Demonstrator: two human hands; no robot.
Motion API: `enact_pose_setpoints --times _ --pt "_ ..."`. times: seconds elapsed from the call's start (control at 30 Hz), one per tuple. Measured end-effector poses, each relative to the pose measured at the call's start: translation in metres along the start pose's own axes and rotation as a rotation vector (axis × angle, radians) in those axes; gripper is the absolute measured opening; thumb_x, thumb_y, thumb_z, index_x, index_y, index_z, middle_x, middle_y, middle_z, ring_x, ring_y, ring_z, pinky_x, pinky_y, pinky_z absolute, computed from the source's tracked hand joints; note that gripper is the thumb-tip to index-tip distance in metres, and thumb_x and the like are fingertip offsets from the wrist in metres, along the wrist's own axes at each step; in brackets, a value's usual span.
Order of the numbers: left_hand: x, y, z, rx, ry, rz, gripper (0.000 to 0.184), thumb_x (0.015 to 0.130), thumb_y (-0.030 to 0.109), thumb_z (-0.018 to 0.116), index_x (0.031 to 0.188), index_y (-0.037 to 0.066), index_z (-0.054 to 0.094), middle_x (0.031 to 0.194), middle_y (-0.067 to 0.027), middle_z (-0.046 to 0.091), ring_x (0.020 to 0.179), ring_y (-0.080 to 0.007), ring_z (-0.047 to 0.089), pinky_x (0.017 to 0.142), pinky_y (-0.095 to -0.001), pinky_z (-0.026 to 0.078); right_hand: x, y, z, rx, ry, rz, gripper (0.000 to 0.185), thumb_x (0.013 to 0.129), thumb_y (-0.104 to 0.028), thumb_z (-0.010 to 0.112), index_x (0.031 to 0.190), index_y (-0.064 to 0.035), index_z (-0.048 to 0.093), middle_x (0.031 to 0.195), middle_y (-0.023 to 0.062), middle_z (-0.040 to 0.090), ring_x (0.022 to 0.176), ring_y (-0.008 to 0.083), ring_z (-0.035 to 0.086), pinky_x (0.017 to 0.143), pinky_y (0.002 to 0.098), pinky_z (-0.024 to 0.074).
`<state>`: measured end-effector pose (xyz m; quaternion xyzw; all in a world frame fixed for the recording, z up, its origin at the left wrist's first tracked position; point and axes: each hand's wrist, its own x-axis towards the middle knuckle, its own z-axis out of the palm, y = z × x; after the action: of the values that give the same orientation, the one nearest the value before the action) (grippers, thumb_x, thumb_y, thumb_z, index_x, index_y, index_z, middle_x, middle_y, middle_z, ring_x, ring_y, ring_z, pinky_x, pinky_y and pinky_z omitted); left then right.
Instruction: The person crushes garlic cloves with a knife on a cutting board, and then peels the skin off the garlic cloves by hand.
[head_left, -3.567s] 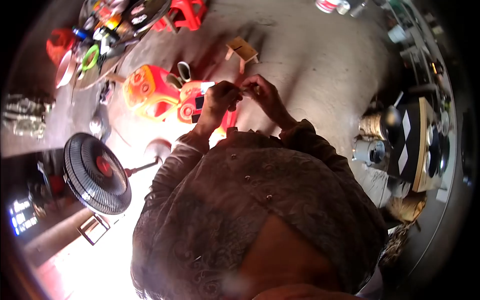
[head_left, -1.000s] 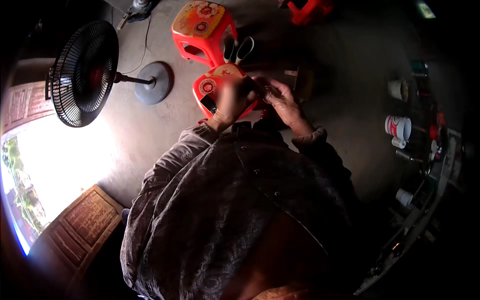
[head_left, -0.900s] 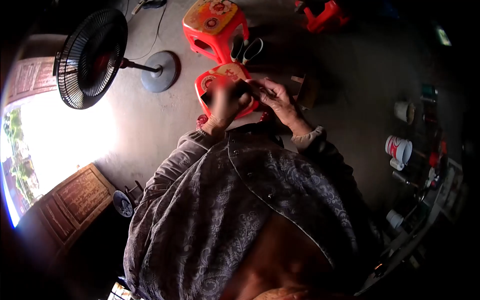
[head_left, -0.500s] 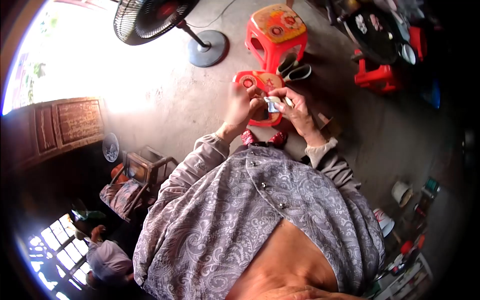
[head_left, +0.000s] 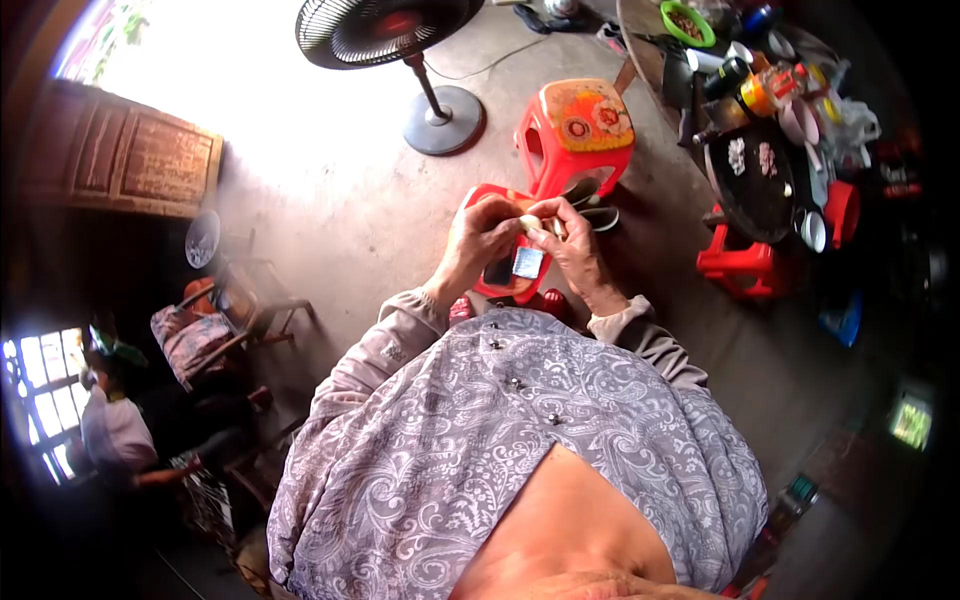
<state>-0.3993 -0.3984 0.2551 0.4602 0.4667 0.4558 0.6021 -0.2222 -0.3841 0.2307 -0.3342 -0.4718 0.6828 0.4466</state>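
My left hand [head_left: 480,240] and my right hand [head_left: 575,255] meet in front of me, fingers pinched together. Between their fingertips is a small pale piece [head_left: 531,222] that looks like a garlic clove. Another slim pale piece [head_left: 558,230] shows among the fingers of my right hand. Below the hands stands a low red stool [head_left: 516,292], its top partly hidden by them. On it lie a light blue-and-white packet [head_left: 528,262] and a dark flat object [head_left: 498,271].
A taller red stool [head_left: 575,125] with a patterned top stands ahead, shoes [head_left: 600,217] beside it. Farther left is a standing fan [head_left: 440,120]. At right, a dark round board [head_left: 750,205] bears chopped heaps near a crowded table [head_left: 650,60]. Another person [head_left: 120,430] is at lower left.
The view has shifted, bringing more of the crowded table into sight at upper right. My hands stay together over the low stool, and the packet on it shows more clearly below them.
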Motion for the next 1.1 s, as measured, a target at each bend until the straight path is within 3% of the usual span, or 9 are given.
enact_pose_setpoints --times 0.03,0.13,0.23,0.3,0.37,0.47,0.67,0.9,1.1 --pt "0.025 -0.007 -0.04 -0.02 0.063 -0.043 0.012 0.093 0.012 0.065 0.095 0.001 0.065 0.067 0.0024 0.056 0.055 -0.0032 0.045 0.048 -0.0197 0.035 0.047 0.014 0.016 -0.021 -0.008 0.064 0.021 0.087 -0.005 0.066 0.106 -0.0045 0.057 0.097 -0.0002 0.059 0.092 0.0065 0.055 0.086 0.0237 0.0457" --pt "0.009 -0.009 -0.038 0.13 0.263 -0.018 0.011 0.092 0.012 0.066 0.094 0.001 0.065 0.068 0.0014 0.058 0.055 -0.0035 0.048 0.047 -0.0201 0.036 0.057 0.009 0.028 -0.138 -0.085 0.0 0.017 0.089 -0.004 0.066 0.104 -0.004 0.058 0.097 0.0009 0.061 0.092 0.008 0.057 0.084 0.0246 0.0471" --pt "-0.002 -0.011 -0.035 0.388 0.439 0.104 0.008 0.091 0.006 0.062 0.093 -0.001 0.065 0.069 -0.0021 0.064 0.06 -0.0046 0.056 0.052 -0.0216 0.045 0.06 0.012 0.033 -0.257 -0.157 -0.065 0.016 0.09 -0.006 0.065 0.104 -0.003 0.059 0.096 0.0016 0.063 0.09 0.0084 0.058 0.083 0.025 0.0474" --pt "-0.009 -0.009 -0.032 0.56 0.506 0.174 0.008 0.089 0.005 0.061 0.093 0.0 0.066 0.069 -0.0062 0.068 0.062 -0.0059 0.061 0.055 -0.0232 0.049 0.059 0.002 0.036 -0.23 -0.195 0.029 0.017 0.09 -0.008 0.065 0.105 -0.0028 0.059 0.095 0.0013 0.063 0.09 0.0083 0.057 0.083 0.0249 0.0471" --pt "-0.016 -0.009 -0.033 0.506 0.501 0.148 0.009 0.09 0.005 0.059 0.093 -0.001 0.065 0.07 -0.0044 0.066 0.063 -0.0059 0.06 0.056 -0.0227 0.048 0.055 -0.006 0.04 -0.115 -0.214 0.152 0.017 0.092 -0.011 0.065 0.106 -0.0029 0.06 0.094 0.0002 0.062 0.086 0.0062 0.056 0.078 0.0218 0.0461" --pt "-0.024 -0.009 -0.038 0.092 0.366 -0.02 0.011 0.093 0.009 0.058 0.095 0.001 0.064 0.075 0.0012 0.062 0.063 -0.0042 0.054 0.055 -0.0189 0.043 0.054 0.009 0.034 0.151 -0.235 0.27 0.022 0.091 -0.011 0.066 0.111 -0.003 0.061 0.093 0.0006 0.064 0.081 0.0054 0.057 0.074 0.0192 0.0462" --pt "-0.024 -0.027 -0.037 -0.55 0.206 -0.124 0.013 0.097 0.017 0.06 0.1 0.005 0.063 0.076 0.0021 0.059 0.06 -0.0006 0.048 0.051 -0.0153 0.035 0.055 0.008 0.025 0.32 -0.258 0.392 0.022 0.092 -0.009 0.065 0.114 -0.0037 0.063 0.103 0.003 0.066 0.088 0.0067 0.061 0.08 0.0209 0.05" --pt "-0.026 -0.023 -0.042 -0.314 0.256 -0.007 0.016 0.098 0.021 0.059 0.098 0.005 0.062 0.075 0.0035 0.057 0.061 -0.0003 0.045 0.051 -0.017 0.034 0.057 0.004 0.035 0.172 -0.255 0.314 0.021 0.094 -0.008 0.063 0.114 -0.0044 0.063 0.106 0.0027 0.066 0.088 0.0071 0.061 0.081 0.0212 0.0516" --pt "-0.03 -0.03 -0.044 -0.438 0.257 -0.003 0.014 0.097 0.019 0.06 0.096 0.005 0.063 0.074 0.0047 0.056 0.062 -0.0005 0.046 0.053 -0.0165 0.035 0.061 0.013 0.025 0.43 -0.413 0.506 0.027 0.094 -0.01 0.062 0.121 -0.0038 0.062 0.106 0.0018 0.066 0.092 0.0072 0.061 0.083 0.0214 0.0514"
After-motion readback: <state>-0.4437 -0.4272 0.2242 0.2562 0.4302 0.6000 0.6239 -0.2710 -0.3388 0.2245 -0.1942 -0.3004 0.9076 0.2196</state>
